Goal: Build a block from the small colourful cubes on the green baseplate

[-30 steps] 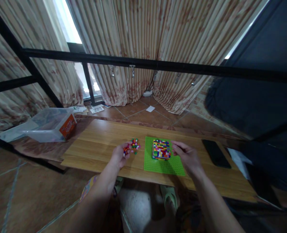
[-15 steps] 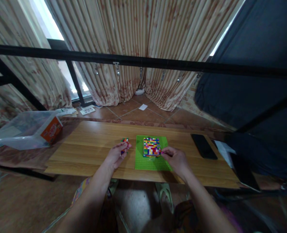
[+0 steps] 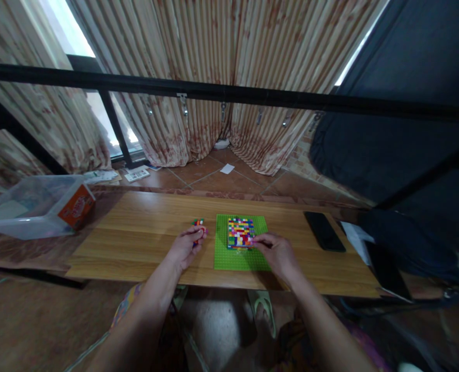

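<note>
A square block of many-coloured bricks (image 3: 240, 231) stands on the green baseplate (image 3: 224, 258). At its lower right corner, the pinched fingers of my right hand (image 3: 276, 252) touch the bricks; a tiny pink piece shows at the fingertips. Left of the baseplate, my left hand (image 3: 185, 248) is closed around small red and pink bricks, partly hidden by the fingers. Several loose bricks (image 3: 198, 221) in green, red and white lie just beyond that hand on the wooden table (image 3: 144, 232).
A black phone (image 3: 324, 231) lies on the table at the right, with another dark device (image 3: 388, 271) beyond the edge. A clear plastic bin (image 3: 35, 206) with an orange label stands at the left. A black rail (image 3: 253, 94) crosses behind the table.
My right hand's fingertips have shifted slightly left and up, onto the corner of the brick block. The whole view has moved a little. My left hand keeps its closed pose.
</note>
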### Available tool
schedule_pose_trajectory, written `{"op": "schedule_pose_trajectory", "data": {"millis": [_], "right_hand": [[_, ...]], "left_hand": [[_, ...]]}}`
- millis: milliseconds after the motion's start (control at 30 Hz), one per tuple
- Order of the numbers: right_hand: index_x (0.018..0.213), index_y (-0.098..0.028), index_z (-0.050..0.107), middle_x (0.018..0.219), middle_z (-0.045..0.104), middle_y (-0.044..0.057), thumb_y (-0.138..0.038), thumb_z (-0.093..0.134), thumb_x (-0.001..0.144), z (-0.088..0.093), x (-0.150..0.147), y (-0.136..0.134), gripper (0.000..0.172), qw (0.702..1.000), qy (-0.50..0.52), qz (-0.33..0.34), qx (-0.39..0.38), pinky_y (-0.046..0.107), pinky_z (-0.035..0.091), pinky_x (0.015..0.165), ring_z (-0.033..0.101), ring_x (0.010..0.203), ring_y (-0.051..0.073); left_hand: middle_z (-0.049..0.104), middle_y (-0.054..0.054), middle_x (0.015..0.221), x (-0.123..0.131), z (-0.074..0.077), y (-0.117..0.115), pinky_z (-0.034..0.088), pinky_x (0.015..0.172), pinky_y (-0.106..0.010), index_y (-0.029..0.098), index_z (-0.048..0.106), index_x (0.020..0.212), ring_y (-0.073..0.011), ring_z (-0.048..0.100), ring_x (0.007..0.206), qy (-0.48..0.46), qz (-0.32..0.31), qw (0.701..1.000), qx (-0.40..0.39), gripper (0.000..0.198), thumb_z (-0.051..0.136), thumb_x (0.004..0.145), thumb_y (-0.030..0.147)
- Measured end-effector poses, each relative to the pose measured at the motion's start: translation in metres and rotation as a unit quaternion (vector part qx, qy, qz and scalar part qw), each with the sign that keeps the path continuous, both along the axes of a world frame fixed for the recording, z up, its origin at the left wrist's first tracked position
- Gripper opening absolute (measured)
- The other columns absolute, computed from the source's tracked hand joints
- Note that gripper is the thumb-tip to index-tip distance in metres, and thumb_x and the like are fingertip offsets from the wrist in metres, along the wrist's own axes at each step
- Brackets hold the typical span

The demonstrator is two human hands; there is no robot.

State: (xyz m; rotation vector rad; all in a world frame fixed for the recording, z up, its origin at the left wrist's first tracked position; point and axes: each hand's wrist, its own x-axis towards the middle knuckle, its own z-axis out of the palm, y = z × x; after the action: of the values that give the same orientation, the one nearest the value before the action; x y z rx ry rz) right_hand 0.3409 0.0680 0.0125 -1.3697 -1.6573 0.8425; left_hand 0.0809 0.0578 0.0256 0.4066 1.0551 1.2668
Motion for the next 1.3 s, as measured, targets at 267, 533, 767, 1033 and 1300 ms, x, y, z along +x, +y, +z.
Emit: {"op": "schedule_pose_trajectory", "data": {"millis": [267, 533, 767, 1033, 1300], "right_hand": [[0.069, -0.023, 0.074, 0.079, 0.073, 0.005, -0.039, 0.07, 0.07, -0.002, -0.002, 0.001, 0.016, 0.999, 0.041, -0.03, -0.011, 0.034, 0.048, 0.072, 0.066, 0.074, 0.02], [0.065, -0.02, 0.074, 0.065, 0.072, 0.004, -0.04, 0.08, 0.053, -0.001, -0.006, 0.0, 0.024, 0.977, 0.174, -0.074, -0.102, 0.028, 0.046, 0.054, 0.059, 0.055, 0.015], [0.059, -0.019, 0.072, 0.059, 0.068, 0.002, -0.033, 0.085, 0.043, 0.003, -0.011, -0.002, 0.025, 0.942, 0.285, -0.077, -0.161, 0.025, 0.046, 0.051, 0.056, 0.051, 0.011], [0.058, -0.018, 0.069, 0.054, 0.063, 0.0, -0.036, 0.083, 0.046, 0.006, -0.008, -0.001, 0.025, 0.953, 0.249, -0.073, -0.154, 0.025, 0.042, 0.049, 0.051, 0.048, 0.011], [0.093, -0.024, 0.073, 0.092, 0.069, 0.004, -0.034, 0.06, 0.085, 0.038, -0.034, -0.021, 0.018, 0.992, 0.073, 0.067, 0.072, 0.032, 0.049, 0.078, 0.063, 0.088, 0.017]], "left_hand": [[0.063, -0.001, 0.064, 0.001, 0.004, -0.001, 0.029, 0.039, -0.011, 0.01, 0.067, 0.079, -0.0023, 0.047, 0.046, -0.009, 0.005, 1.0, 0.001, 0.014, 0.073, 0.067, 0.009], [0.062, -0.003, 0.067, 0.002, 0.005, -0.002, 0.029, 0.04, -0.01, 0.009, 0.067, 0.082, -0.002, 0.046, 0.049, -0.022, -0.04, 0.999, -0.008, 0.017, 0.073, 0.066, 0.009], [0.062, -0.002, 0.065, 0.004, 0.007, -0.007, 0.027, 0.04, -0.011, 0.009, 0.068, 0.083, -0.0018, 0.044, 0.047, -0.003, -0.056, 0.998, -0.014, 0.019, 0.074, 0.065, 0.011], [0.062, -0.004, 0.066, 0.014, 0.01, -0.013, 0.03, 0.042, -0.011, 0.009, 0.071, 0.079, -0.0026, 0.046, 0.05, 0.011, -0.074, 0.997, -0.01, 0.017, 0.074, 0.063, 0.013], [0.059, -0.003, 0.068, 0.028, 0.021, -0.019, 0.024, 0.04, -0.011, 0.007, 0.072, 0.081, -0.0009, 0.043, 0.05, -0.012, -0.151, 0.988, 0.01, 0.025, 0.081, 0.062, 0.02]]}}
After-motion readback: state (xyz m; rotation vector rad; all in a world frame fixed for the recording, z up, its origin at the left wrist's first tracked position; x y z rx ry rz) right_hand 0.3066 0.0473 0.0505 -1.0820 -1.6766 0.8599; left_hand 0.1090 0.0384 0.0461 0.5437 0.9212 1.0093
